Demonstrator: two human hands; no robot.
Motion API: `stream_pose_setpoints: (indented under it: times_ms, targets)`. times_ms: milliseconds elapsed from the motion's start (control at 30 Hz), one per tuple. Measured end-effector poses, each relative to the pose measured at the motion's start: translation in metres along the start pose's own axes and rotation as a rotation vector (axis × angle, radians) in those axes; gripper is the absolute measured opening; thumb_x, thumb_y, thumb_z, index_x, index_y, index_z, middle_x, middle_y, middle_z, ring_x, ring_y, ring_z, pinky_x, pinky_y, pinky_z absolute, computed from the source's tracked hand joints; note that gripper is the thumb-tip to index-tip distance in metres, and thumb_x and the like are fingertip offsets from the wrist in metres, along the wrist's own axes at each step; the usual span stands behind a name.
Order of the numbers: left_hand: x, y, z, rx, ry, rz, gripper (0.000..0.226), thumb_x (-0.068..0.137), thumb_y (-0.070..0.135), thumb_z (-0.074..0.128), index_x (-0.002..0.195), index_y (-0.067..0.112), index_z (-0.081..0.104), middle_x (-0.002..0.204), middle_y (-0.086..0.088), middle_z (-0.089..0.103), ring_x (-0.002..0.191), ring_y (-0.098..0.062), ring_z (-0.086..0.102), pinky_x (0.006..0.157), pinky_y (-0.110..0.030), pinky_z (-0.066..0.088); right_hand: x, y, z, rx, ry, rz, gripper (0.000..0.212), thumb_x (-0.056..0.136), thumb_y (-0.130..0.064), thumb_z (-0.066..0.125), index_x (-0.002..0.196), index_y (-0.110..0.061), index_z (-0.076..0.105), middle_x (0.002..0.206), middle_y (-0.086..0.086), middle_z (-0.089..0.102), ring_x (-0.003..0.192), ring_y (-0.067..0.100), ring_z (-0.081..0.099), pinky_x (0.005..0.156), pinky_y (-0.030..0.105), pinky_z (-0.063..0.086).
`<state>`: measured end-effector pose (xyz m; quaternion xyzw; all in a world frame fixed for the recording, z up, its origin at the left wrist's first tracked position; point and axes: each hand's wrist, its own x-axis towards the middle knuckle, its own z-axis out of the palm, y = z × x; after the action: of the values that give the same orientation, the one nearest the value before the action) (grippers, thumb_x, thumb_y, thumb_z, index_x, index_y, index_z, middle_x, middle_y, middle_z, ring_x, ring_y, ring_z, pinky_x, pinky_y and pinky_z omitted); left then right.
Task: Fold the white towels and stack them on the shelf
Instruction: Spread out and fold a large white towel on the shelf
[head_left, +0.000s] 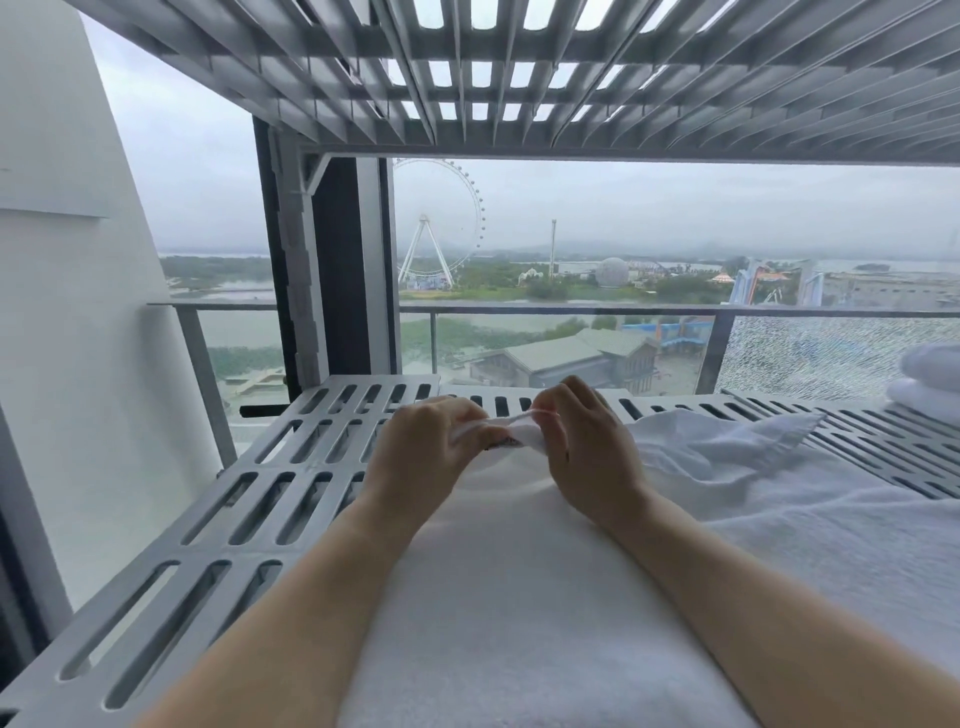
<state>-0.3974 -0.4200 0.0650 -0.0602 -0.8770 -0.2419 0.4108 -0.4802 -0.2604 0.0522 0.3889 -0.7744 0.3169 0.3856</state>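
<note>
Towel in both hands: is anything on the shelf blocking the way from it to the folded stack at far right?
Nothing separate shows. The left hand and right hand pinch the towel at its edge. Between there and the folded stack lie only the towel's own rumpled corner and bare slotted shelf.

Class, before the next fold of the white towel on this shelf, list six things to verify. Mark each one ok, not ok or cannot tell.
1. The left hand pinches the far edge of the white towel: ok.
2. The right hand pinches the same edge beside it: ok.
3. The towel lies smooth: not ok, its right part is bunched.
4. The slotted shelf shows bare surface left of the towel: ok.
5. The folded towels at far right sit apart from the spread towel: ok.
6. The towel's near edge is squared: cannot tell, it is out of frame.
</note>
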Motion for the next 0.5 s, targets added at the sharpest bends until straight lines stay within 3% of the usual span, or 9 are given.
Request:
stream_pose_setpoints:
  times_ms: [167, 333, 500]
  targets:
    - [-0.0009, -0.0048, 0.0001, 0.066, 0.048, -0.049, 0.037, 0.079, 0.05, 0.061, 0.086, 0.014, 0.071, 0.075, 0.003, 0.068, 0.065, -0.012, 0.058, 0.058, -0.02, 0.041, 0.0019, -0.0022, -0.004, 0.005, -0.046, -0.161, 0.012, 0.086, -0.008, 0.058, 0.092, -0.006, 0.068, 0.082, 0.008, 0.061, 0.073, 0.025, 0.059, 0.066, 0.026, 0.043]
    - [-0.0019, -0.0067, 0.0014, 0.073, 0.027, -0.056, 0.031, 0.081, 0.042, 0.064, 0.086, 0.012, 0.068, 0.079, 0.001, 0.067, 0.071, -0.015, 0.058, 0.065, -0.031, 0.05, -0.0007, -0.0008, -0.0041, 0.116, -0.203, -0.035, 0.029, 0.08, -0.036, 0.069, 0.099, -0.015, 0.071, 0.079, -0.005, 0.055, 0.069, 0.009, 0.049, 0.064, 0.018, 0.037]
    - [-0.0018, -0.0065, 0.0011, 0.087, -0.005, -0.035, 0.029, 0.083, 0.043, 0.06, 0.087, 0.015, 0.067, 0.083, 0.004, 0.065, 0.074, -0.014, 0.058, 0.065, -0.032, 0.05, 0.0011, 0.0035, -0.0003, 0.089, -0.141, 0.018, 0.011, 0.079, -0.026, 0.071, 0.084, -0.017, 0.074, 0.082, -0.001, 0.062, 0.078, 0.019, 0.055, 0.069, 0.027, 0.037]
